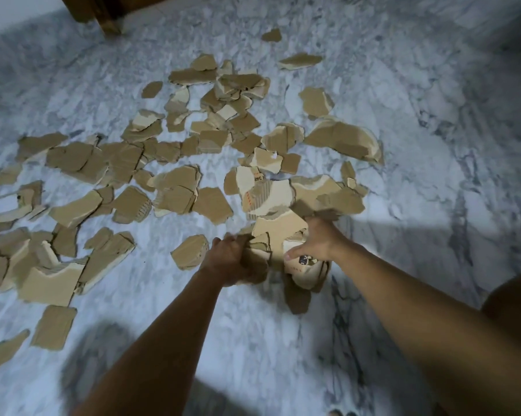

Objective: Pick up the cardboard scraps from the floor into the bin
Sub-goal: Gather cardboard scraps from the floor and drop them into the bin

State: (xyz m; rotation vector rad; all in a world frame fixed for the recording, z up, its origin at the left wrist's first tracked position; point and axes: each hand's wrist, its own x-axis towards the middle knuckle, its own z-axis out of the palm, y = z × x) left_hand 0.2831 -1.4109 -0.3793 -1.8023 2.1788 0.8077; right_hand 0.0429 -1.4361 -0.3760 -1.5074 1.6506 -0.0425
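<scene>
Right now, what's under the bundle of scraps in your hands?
Under the bundle, held between the left hand and right hand, one brown scrap hangs over the marble floor. What lies directly beneath is covered.

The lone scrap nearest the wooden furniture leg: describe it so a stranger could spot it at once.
Start at the wooden furniture leg at the top of the marble floor and look right. A small cardboard scrap lies alone there, beyond the main scatter, touching no other piece.
</scene>
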